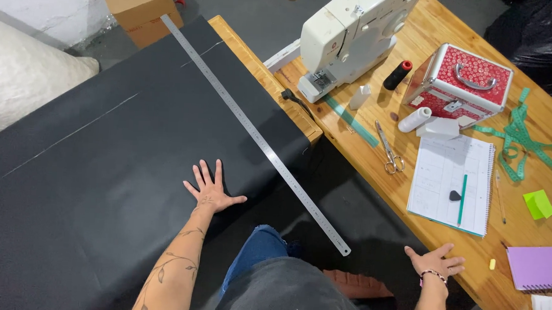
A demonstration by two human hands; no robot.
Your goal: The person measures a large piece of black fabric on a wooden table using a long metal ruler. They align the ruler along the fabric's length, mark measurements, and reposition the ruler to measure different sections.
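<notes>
— Where does the long steel ruler (pixel 255 134) lie, and which way does it point?

— It lies flat on the black fabric (pixel 102 166) before you. Its long axis runs on a diagonal, from the far left, near the brown cardboard box (pixel 140 3), to the near right, where its end stops between your two hands. Your left hand (pixel 211 192) rests flat on the fabric just beside the ruler, fingers apart, not touching it. Your right hand (pixel 436 261) rests on the edge of the wooden desk (pixel 536 154), fingers apart too, holding nothing.

— Which containers do you see?

— A red case (pixel 462 82) with small white flowers, silver edges and a handle stands on the desk, closed, so I cannot tell what is inside.

— And the paper things?

— An open spiral notebook (pixel 451 181) lies near your right hand, with a green pen on it. To its right lie a green sticky note (pixel 539 203) and a small purple notebook (pixel 535 267). Scissors (pixel 389 150) lie left of it, near the white sewing machine (pixel 349 34).
</notes>
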